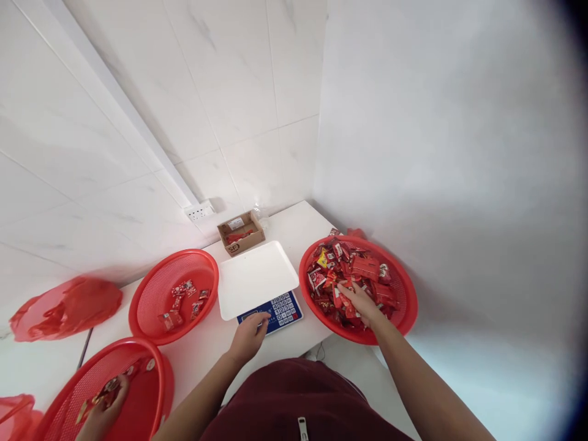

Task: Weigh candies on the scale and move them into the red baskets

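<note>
My right hand [364,304] is inside the red basket [407,306] at the right, which is heaped with red-wrapped sweets [362,266]. Its fingers close on a few of the wrappers near the basket's front. My left hand [248,337] rests at the front of the electronic scale, fingers curled together, fingertips touching the blue keypad panel [285,308]. Nothing shows in that hand. The scale's white weighing tray [255,275] is bare.
A second red basket [151,282] with a few sweets stands left of the scale. At the bottom left, another person's hand [103,410] reaches into a third red basket [138,355]. A small cardboard box [241,231] sits by the wall, and red plastic bags [68,306] lie at far left.
</note>
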`<state>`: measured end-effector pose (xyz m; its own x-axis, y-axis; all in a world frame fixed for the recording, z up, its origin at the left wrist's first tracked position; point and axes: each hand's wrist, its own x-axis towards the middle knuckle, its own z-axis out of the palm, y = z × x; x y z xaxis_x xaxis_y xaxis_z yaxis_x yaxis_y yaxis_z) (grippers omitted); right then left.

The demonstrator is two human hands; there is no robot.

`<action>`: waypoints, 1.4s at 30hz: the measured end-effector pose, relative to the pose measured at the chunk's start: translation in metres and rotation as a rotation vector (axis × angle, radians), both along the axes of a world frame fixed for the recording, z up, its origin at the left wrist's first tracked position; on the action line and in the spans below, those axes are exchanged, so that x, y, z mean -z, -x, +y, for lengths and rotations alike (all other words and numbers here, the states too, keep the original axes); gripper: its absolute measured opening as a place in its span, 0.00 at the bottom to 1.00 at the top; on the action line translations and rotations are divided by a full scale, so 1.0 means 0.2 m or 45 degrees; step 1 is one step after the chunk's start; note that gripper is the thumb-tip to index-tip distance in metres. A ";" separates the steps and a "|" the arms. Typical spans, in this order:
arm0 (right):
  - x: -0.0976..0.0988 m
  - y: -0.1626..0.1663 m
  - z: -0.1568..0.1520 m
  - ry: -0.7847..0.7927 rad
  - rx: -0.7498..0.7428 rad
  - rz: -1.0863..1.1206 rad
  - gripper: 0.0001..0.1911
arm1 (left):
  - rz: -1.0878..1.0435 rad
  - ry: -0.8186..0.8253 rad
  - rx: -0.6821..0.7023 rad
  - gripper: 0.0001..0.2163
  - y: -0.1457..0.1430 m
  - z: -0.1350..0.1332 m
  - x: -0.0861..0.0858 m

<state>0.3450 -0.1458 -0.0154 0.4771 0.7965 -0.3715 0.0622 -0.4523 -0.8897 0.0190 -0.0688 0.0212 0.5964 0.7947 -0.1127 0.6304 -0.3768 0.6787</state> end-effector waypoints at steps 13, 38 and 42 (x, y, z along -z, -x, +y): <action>-0.37 0.26 0.04 -0.286 -0.566 0.413 0.29 | -0.748 1.156 -0.319 0.25 -0.54 -0.12 -0.25; -0.19 0.58 0.69 -0.103 -0.226 0.834 0.23 | -0.981 0.994 -1.186 0.33 -0.09 0.22 -0.16; -0.18 0.63 0.76 -0.028 -0.324 0.503 0.32 | -0.742 1.111 -1.125 0.36 -0.02 0.18 -0.13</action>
